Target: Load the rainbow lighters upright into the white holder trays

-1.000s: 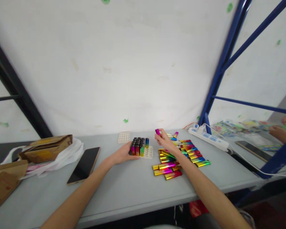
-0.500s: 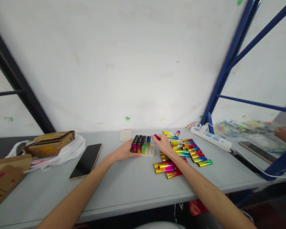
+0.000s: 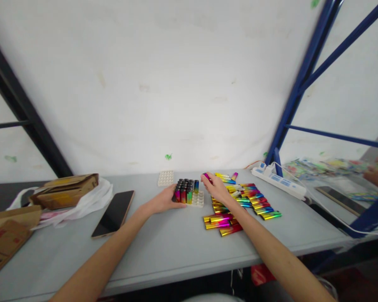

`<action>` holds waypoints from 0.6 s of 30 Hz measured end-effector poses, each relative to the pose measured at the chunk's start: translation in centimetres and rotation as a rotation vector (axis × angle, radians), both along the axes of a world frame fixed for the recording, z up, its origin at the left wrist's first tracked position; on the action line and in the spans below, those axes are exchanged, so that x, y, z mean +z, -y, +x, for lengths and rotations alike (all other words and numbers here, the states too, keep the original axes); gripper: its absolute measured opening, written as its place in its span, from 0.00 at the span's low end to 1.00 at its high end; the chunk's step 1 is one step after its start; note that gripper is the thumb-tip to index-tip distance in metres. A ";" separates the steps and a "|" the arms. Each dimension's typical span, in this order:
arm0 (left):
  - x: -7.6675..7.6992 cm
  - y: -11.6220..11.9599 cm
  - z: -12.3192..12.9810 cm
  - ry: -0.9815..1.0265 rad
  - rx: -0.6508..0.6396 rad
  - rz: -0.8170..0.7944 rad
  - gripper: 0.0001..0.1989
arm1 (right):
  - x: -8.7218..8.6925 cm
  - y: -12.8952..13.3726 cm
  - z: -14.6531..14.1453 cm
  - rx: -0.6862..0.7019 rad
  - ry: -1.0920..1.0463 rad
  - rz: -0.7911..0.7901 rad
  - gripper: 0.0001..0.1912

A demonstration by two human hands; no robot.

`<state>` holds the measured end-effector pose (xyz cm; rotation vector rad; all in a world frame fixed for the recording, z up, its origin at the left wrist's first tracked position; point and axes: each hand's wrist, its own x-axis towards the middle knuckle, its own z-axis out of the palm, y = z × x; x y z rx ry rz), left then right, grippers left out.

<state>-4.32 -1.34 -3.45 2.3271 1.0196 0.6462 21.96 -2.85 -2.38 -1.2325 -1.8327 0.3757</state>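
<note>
My left hand (image 3: pixel 166 199) is wrapped round the left side of a block of upright metallic tubes with black tops (image 3: pixel 183 191). These stand in a white tray with round holes (image 3: pixel 199 199), whose right part shows bare holes. One blue and gold tube (image 3: pixel 196 186) stands at the back, just right of the block. Above and right of the tray, my right hand (image 3: pixel 213 184) pinches a purple-pink tube (image 3: pixel 207 176), held tilted. Many shiny multicoloured tubes (image 3: pixel 261 204) lie in a loose pile under and beside my right forearm.
A second white tray (image 3: pixel 166 178) lies behind. On the left are a phone (image 3: pixel 113 214), a cardboard box (image 3: pixel 67 191) and a white plastic bag (image 3: pixel 97 195). A power strip (image 3: pixel 279 183) is at the right, with another person's hands (image 3: pixel 377 176) beyond the blue frame.
My right hand has shifted slightly, and the tube in its fingers has moved up a little. My left hand has kept its place. The other person's hands have moved slightly.
</note>
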 end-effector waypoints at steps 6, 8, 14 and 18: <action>-0.5 -0.4 -0.3 0.032 -0.037 0.007 0.37 | 0.9 0.6 0.8 0.085 0.285 0.187 0.21; -0.6 -0.4 -0.4 0.039 -0.038 0.012 0.37 | 1.1 0.7 0.9 0.102 0.354 0.167 0.22; -0.6 -0.4 -0.4 0.027 -0.025 -0.003 0.37 | 1.0 0.8 0.8 0.096 0.402 0.099 0.23; -0.7 -0.5 -0.4 0.022 -0.025 0.007 0.37 | 0.7 0.8 0.7 0.180 0.499 0.064 0.17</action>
